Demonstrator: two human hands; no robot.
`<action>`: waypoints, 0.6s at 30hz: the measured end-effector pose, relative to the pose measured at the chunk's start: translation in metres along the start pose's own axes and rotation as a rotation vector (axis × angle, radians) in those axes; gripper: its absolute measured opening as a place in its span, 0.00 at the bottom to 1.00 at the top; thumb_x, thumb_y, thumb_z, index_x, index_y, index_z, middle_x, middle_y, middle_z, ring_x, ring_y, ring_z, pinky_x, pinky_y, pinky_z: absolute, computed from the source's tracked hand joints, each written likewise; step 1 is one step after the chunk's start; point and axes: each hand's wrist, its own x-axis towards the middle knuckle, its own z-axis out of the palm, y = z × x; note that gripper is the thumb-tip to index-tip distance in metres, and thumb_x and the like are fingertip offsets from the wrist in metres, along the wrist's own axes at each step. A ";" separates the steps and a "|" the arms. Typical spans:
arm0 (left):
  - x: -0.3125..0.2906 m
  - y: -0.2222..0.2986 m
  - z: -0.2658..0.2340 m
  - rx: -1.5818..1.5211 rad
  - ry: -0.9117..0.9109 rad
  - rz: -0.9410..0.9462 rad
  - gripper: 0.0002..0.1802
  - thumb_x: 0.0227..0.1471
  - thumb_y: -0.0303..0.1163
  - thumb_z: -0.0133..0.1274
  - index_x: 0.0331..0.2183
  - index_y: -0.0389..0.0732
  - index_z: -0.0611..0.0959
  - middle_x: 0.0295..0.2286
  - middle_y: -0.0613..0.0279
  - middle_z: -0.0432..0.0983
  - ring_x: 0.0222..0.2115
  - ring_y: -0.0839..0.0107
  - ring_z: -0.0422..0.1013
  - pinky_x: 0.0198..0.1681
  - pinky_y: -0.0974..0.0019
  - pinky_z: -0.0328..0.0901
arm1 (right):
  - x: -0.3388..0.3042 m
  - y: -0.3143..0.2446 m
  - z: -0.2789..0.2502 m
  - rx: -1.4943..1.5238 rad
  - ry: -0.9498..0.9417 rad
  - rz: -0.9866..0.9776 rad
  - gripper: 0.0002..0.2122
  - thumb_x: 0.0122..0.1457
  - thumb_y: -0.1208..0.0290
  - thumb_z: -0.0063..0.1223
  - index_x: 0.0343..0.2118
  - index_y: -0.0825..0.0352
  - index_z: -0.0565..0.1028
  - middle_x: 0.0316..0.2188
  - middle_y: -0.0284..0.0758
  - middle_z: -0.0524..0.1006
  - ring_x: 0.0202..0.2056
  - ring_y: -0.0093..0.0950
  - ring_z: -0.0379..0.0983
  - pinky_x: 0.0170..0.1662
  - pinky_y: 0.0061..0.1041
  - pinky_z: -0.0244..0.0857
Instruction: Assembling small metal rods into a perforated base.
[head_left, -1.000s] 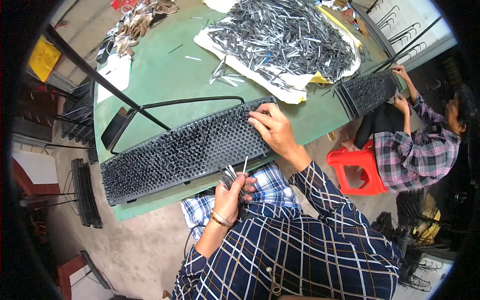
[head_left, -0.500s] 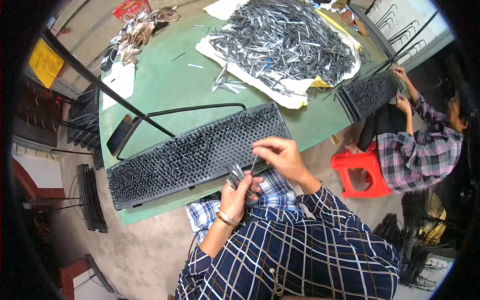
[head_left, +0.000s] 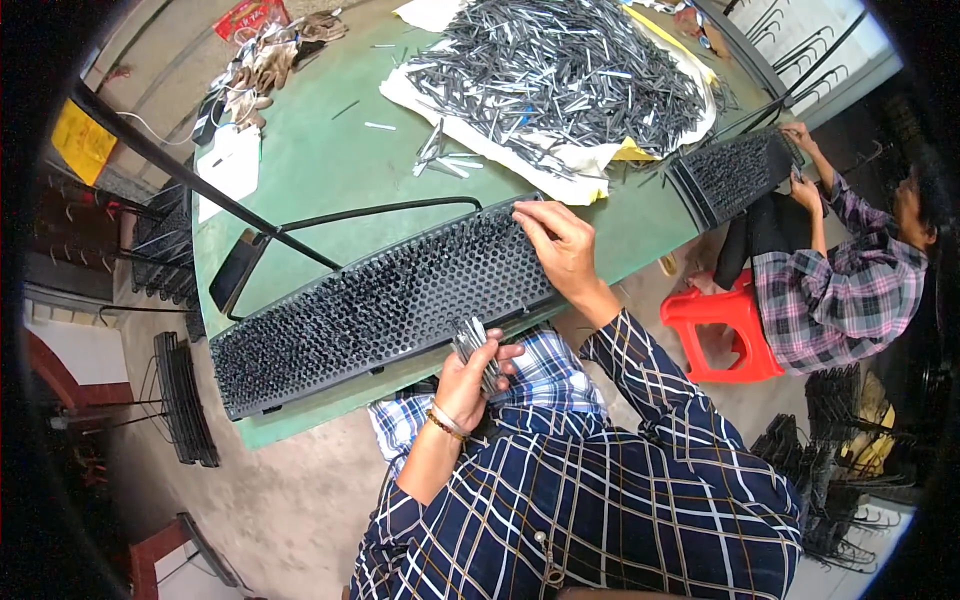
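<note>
The perforated black panel [head_left: 478, 290] lies slantwise along the near side of the green table [head_left: 335, 165], its left part crowded with upright dark pieces, its near right part showing many open holes. The left hand [head_left: 466, 388] closes around a bundle of thin strips [head_left: 470, 338] just off the panel's near edge, their tips up. The right hand [head_left: 566, 252] is at the panel's far right corner, thumb and forefinger drawn close together — whether a strip is pinched between them, I cannot tell. The step in hand looks like seating strips one by one in the holes. A further placement would call for one strip teased from the bundle, then lined up over an open hole — the fine tips needing a steady pinch. Beyond, a large pile of strips [head_left: 570, 95] sits on a pale sheet [head_left: 582, 182]; at far right, a co-worker [head_left: 835, 300] handles a similar panel [head_left: 735, 187].
</note>
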 end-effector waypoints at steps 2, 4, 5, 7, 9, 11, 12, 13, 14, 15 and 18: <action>0.000 0.000 0.000 -0.005 0.021 0.005 0.14 0.56 0.34 0.47 0.41 0.36 0.72 0.34 0.51 0.76 0.27 0.74 0.70 0.24 0.75 0.65 | 0.000 -0.002 0.001 -0.014 0.013 -0.050 0.06 0.50 0.79 0.56 0.32 0.72 0.78 0.29 0.39 0.78 0.31 0.27 0.75 0.33 0.21 0.68; 0.000 0.000 -0.001 -0.003 0.054 -0.010 0.13 0.56 0.34 0.47 0.41 0.37 0.71 0.35 0.50 0.76 0.28 0.73 0.71 0.25 0.75 0.66 | -0.001 0.001 0.004 -0.022 -0.006 -0.067 0.06 0.50 0.80 0.56 0.32 0.71 0.78 0.29 0.38 0.78 0.31 0.28 0.75 0.33 0.22 0.68; -0.001 0.001 0.000 -0.004 0.054 -0.012 0.13 0.56 0.34 0.47 0.41 0.37 0.71 0.35 0.50 0.76 0.28 0.73 0.71 0.25 0.75 0.66 | -0.001 0.002 0.004 -0.033 -0.024 -0.085 0.06 0.49 0.80 0.57 0.32 0.70 0.78 0.29 0.38 0.78 0.31 0.29 0.75 0.34 0.23 0.68; -0.002 0.003 0.002 -0.022 0.058 -0.021 0.13 0.56 0.33 0.47 0.41 0.37 0.71 0.35 0.50 0.76 0.32 0.69 0.73 0.28 0.73 0.68 | -0.003 0.005 0.005 -0.093 -0.048 -0.170 0.06 0.49 0.79 0.57 0.32 0.69 0.78 0.29 0.37 0.78 0.31 0.30 0.76 0.33 0.24 0.68; -0.003 0.003 0.005 -0.032 0.058 -0.022 0.12 0.56 0.33 0.47 0.40 0.36 0.71 0.36 0.50 0.76 0.33 0.68 0.73 0.30 0.72 0.70 | -0.003 0.007 0.003 -0.154 -0.074 -0.259 0.06 0.48 0.78 0.56 0.31 0.68 0.77 0.28 0.37 0.78 0.30 0.31 0.76 0.33 0.26 0.67; -0.004 0.003 0.004 -0.043 0.063 -0.024 0.12 0.56 0.33 0.46 0.40 0.36 0.71 0.36 0.50 0.76 0.35 0.66 0.74 0.32 0.70 0.71 | -0.006 0.008 0.004 -0.225 -0.148 -0.286 0.06 0.48 0.77 0.57 0.31 0.67 0.77 0.29 0.35 0.78 0.31 0.30 0.76 0.32 0.26 0.65; -0.004 0.002 0.003 -0.045 0.057 -0.020 0.12 0.56 0.33 0.46 0.40 0.35 0.71 0.37 0.49 0.75 0.36 0.64 0.74 0.34 0.69 0.71 | -0.006 0.008 0.005 -0.224 -0.135 -0.301 0.06 0.48 0.77 0.57 0.31 0.66 0.77 0.28 0.34 0.78 0.30 0.28 0.76 0.30 0.26 0.63; -0.004 0.002 0.002 -0.048 0.052 -0.015 0.12 0.56 0.33 0.46 0.39 0.35 0.71 0.37 0.49 0.75 0.37 0.63 0.74 0.35 0.67 0.72 | -0.006 0.008 0.005 -0.220 -0.139 -0.299 0.06 0.48 0.77 0.57 0.31 0.66 0.77 0.28 0.34 0.78 0.30 0.28 0.76 0.30 0.26 0.63; -0.005 0.003 0.002 -0.063 0.049 -0.020 0.12 0.56 0.33 0.47 0.39 0.35 0.72 0.38 0.48 0.74 0.37 0.63 0.74 0.35 0.67 0.72 | -0.005 0.008 0.005 -0.248 -0.147 -0.327 0.06 0.48 0.77 0.57 0.31 0.66 0.77 0.28 0.34 0.78 0.30 0.28 0.75 0.30 0.27 0.63; -0.006 0.003 0.002 -0.065 0.055 -0.019 0.12 0.56 0.33 0.47 0.39 0.35 0.72 0.38 0.48 0.74 0.37 0.63 0.74 0.35 0.67 0.72 | -0.005 0.007 0.004 -0.274 -0.156 -0.355 0.06 0.48 0.77 0.57 0.31 0.66 0.77 0.27 0.34 0.78 0.29 0.28 0.75 0.30 0.27 0.63; -0.005 0.000 -0.001 -0.076 0.019 -0.036 0.12 0.56 0.32 0.47 0.39 0.35 0.72 0.39 0.49 0.74 0.39 0.63 0.73 0.37 0.65 0.72 | -0.009 0.004 0.005 -0.304 -0.146 -0.378 0.07 0.48 0.76 0.57 0.31 0.66 0.77 0.27 0.34 0.78 0.29 0.29 0.75 0.29 0.27 0.63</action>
